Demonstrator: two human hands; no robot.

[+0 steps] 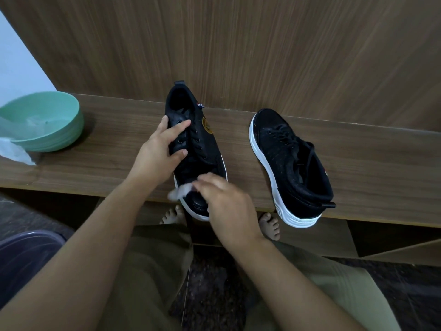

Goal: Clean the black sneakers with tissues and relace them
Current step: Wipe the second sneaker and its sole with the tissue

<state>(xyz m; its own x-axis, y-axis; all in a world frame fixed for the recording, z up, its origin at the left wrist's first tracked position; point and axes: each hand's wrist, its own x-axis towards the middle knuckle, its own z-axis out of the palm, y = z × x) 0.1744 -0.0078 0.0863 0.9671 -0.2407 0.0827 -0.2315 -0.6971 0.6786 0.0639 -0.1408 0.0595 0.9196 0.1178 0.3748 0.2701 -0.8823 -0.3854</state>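
A: Where are the sneakers?

B: Both sit on the wooden shelf [238, 130]. The near sneaker [198, 149] lies at the centre, its heel at 12 o'clock and its toe at 6 o'clock, sticking out past the shelf's front edge. The other sneaker [293, 168] lies at about 3 o'clock from it, apart, toe toward 11 o'clock, laces still threaded.

A: And the hands?

B: The left hand [158, 151] rests on the near sneaker's eyelet side, fingers spread apart, thumb and forefinger curled onto the upper. The right hand [226, 201] is at the toe, fingers bunched together, pinching a white tissue [180, 191] against the toe cap; it looks blurred.

A: Anything else?

B: A green bowl [45, 123] stands at 9 o'clock on the shelf, with a clear plastic wrap [14, 149] draped over its near rim.
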